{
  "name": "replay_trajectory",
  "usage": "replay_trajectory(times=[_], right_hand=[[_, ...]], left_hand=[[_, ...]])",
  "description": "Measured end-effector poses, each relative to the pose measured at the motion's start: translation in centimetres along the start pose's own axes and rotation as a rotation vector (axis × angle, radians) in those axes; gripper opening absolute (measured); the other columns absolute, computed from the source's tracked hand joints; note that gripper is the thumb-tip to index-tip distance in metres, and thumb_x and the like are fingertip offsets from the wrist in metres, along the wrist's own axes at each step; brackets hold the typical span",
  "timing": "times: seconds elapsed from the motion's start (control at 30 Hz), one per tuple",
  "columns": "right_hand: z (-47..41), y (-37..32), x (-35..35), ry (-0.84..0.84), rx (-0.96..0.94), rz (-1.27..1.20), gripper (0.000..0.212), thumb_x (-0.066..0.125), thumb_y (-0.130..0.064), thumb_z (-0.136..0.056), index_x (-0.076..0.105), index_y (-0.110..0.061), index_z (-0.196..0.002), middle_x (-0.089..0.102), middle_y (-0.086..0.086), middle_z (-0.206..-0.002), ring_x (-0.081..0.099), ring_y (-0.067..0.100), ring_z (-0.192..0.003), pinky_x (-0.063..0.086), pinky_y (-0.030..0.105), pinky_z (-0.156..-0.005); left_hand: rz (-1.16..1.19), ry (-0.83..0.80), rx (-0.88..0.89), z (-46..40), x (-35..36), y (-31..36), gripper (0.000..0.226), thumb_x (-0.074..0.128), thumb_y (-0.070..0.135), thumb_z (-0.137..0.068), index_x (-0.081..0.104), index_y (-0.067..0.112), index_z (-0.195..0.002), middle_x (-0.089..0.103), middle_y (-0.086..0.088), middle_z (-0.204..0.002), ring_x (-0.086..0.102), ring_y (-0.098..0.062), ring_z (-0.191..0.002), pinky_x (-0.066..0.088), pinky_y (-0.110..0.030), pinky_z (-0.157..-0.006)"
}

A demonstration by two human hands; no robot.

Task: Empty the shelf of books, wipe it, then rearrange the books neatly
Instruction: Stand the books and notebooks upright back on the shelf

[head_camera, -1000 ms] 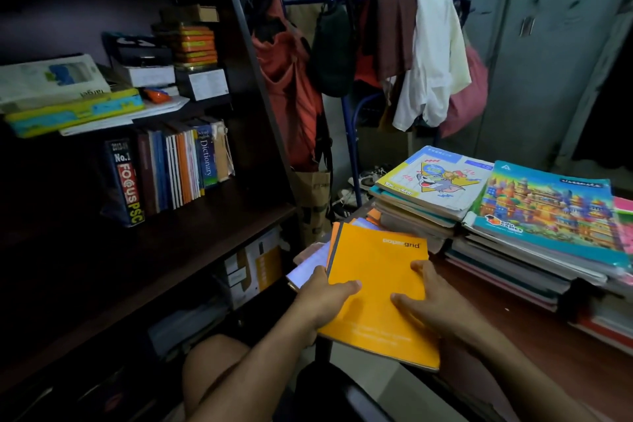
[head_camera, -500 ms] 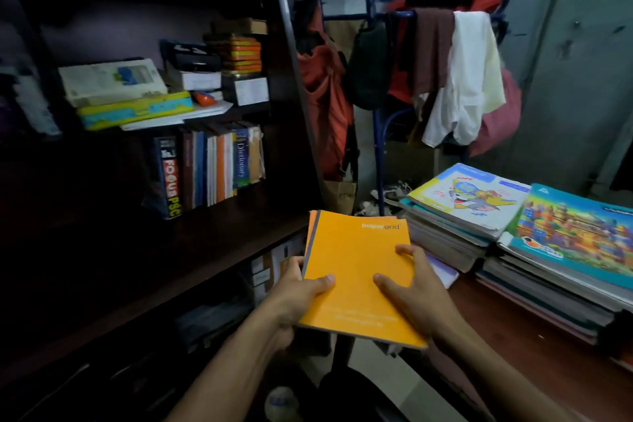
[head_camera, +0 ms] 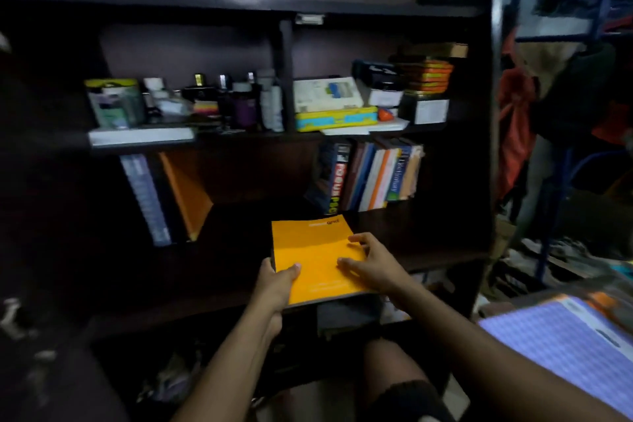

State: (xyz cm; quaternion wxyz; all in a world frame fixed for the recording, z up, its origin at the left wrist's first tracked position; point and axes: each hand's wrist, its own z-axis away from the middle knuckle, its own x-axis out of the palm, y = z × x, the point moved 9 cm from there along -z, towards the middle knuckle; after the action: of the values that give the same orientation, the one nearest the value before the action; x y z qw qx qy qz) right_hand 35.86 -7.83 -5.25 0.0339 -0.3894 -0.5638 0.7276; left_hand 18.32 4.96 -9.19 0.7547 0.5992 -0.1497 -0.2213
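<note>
I hold an orange notebook [head_camera: 318,253] flat over the front of the dark wooden shelf [head_camera: 239,271]. My left hand [head_camera: 275,281] grips its left edge with the thumb on the cover. My right hand [head_camera: 373,262] holds its right side, fingers spread on top. On the same shelf, a few books lean at the left, among them an orange one [head_camera: 186,195]. A row of upright books [head_camera: 370,175] stands at the right.
The shelf above carries bottles and jars [head_camera: 191,103], a yellow-blue box [head_camera: 335,118] and stacked boxes [head_camera: 424,79]. Clothes hang on a rack [head_camera: 565,86] to the right. A blue checked notebook [head_camera: 561,343] lies on a table at lower right.
The view has swung left from the table's book stacks to the shelf. Both hands have carried the orange notebook from the table edge to the shelf front.
</note>
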Motion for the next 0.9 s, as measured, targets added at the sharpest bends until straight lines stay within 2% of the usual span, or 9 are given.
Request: replay_trajectory(times=[0.1, 0.17, 0.27, 0.33, 0.43, 0.6, 0.67, 0.83, 0.9], right_hand=[[-2.3, -2.6, 5.6, -0.153, -0.070, 0.105, 0.059, 0.076, -0.042, -0.087, 0.045, -0.031, -0.136, 0.048, 0.004, -0.140, 0.056, 0.022, -0.116, 0.049, 0.034, -0.093], [-3.6, -3.5, 8.1, -0.213, -0.114, 0.319, 0.070, 0.071, -0.054, -0.086, 0.038, -0.032, -0.144, 0.040, 0.010, -0.151, 0.047, 0.030, -0.130, 0.043, 0.040, -0.105], [-4.8, -5.6, 12.2, -0.249, -0.221, 0.703, 0.074, 0.046, -0.071, -0.092, 0.027, -0.033, -0.153, 0.007, 0.010, -0.168, 0.020, 0.036, -0.148, 0.024, 0.054, -0.116], [-4.6, -6.2, 13.6, -0.233, -0.294, 0.778, 0.063, 0.032, -0.066, -0.099, 0.025, -0.034, -0.153, -0.002, 0.006, -0.169, 0.012, 0.035, -0.151, 0.020, 0.058, -0.116], [-5.1, -5.7, 14.9, -0.224, -0.324, 0.748, 0.054, 0.022, -0.052, -0.106, 0.017, -0.036, -0.158, 0.004, 0.001, -0.169, 0.009, 0.032, -0.153, 0.022, 0.055, -0.119], [-5.7, -4.4, 14.1, -0.218, -0.364, 0.744, 0.056, 0.019, -0.051, -0.106, 0.012, -0.036, -0.159, 0.004, -0.002, -0.169, 0.008, 0.029, -0.154, 0.027, 0.051, -0.118], [-5.9, -4.4, 13.7, -0.223, -0.374, 0.788, 0.056, 0.020, -0.051, -0.107, 0.013, -0.035, -0.160, 0.003, -0.001, -0.169, 0.006, 0.030, -0.154, 0.023, 0.053, -0.119], [-6.5, -4.9, 13.0, -0.222, -0.391, 0.913, 0.055, 0.022, -0.047, -0.107, 0.015, -0.030, -0.159, 0.007, -0.001, -0.169, 0.010, 0.026, -0.154, 0.013, 0.058, -0.121], [-6.5, -4.9, 12.8, -0.240, -0.396, 0.916, 0.055, 0.024, -0.049, -0.107, 0.016, -0.032, -0.159, 0.008, -0.003, -0.169, 0.012, 0.023, -0.154, 0.017, 0.057, -0.120]], left_hand=[[0.003, 0.101, 0.007, -1.3, -5.2, -0.8, 0.066, 0.064, 0.023, -0.100, 0.029, 0.014, -0.155, 0.050, -0.015, -0.147, 0.055, -0.036, -0.124, 0.050, -0.045, -0.099], [0.006, 0.122, 0.003, -1.5, -7.0, -1.1, 0.076, 0.060, 0.022, -0.102, 0.014, 0.018, -0.161, 0.036, -0.010, -0.160, 0.044, -0.034, -0.138, 0.043, -0.044, -0.108], [-0.017, 0.230, 0.003, -2.0, -10.4, -1.0, 0.078, 0.058, 0.026, -0.103, 0.008, 0.023, -0.162, 0.021, -0.008, -0.165, 0.031, -0.036, -0.147, 0.035, -0.047, -0.117], [-0.102, 0.263, -0.022, -2.2, -11.1, -1.2, 0.081, 0.059, 0.030, -0.102, 0.006, 0.023, -0.162, 0.015, -0.012, -0.165, 0.027, -0.037, -0.148, 0.036, -0.048, -0.116], [-0.263, 0.267, -0.011, -2.4, -11.2, -0.6, 0.080, 0.066, 0.037, -0.095, 0.020, 0.021, -0.158, 0.019, -0.013, -0.159, 0.034, -0.036, -0.142, 0.041, -0.047, -0.112], [-0.491, 0.289, 0.041, -2.6, -10.8, -0.5, 0.084, 0.072, 0.053, -0.086, 0.034, 0.020, -0.153, 0.033, -0.009, -0.151, 0.038, -0.033, -0.139, 0.042, -0.043, -0.109], [-0.460, 0.258, 0.031, -3.1, -10.5, -1.0, 0.088, 0.075, 0.054, -0.083, 0.033, 0.019, -0.152, 0.042, -0.006, -0.151, 0.043, -0.030, -0.137, 0.043, -0.046, -0.109], [-0.146, 0.169, -0.037, -2.3, -8.1, -0.9, 0.093, 0.070, 0.024, -0.095, 0.002, 0.021, -0.160, 0.038, -0.006, -0.156, 0.042, -0.030, -0.138, 0.043, -0.043, -0.110], [-0.155, 0.162, -0.010, -2.0, -7.7, -0.1, 0.084, 0.066, 0.019, -0.097, 0.007, 0.024, -0.157, 0.039, -0.006, -0.153, 0.046, -0.029, -0.132, 0.046, -0.042, -0.105]])
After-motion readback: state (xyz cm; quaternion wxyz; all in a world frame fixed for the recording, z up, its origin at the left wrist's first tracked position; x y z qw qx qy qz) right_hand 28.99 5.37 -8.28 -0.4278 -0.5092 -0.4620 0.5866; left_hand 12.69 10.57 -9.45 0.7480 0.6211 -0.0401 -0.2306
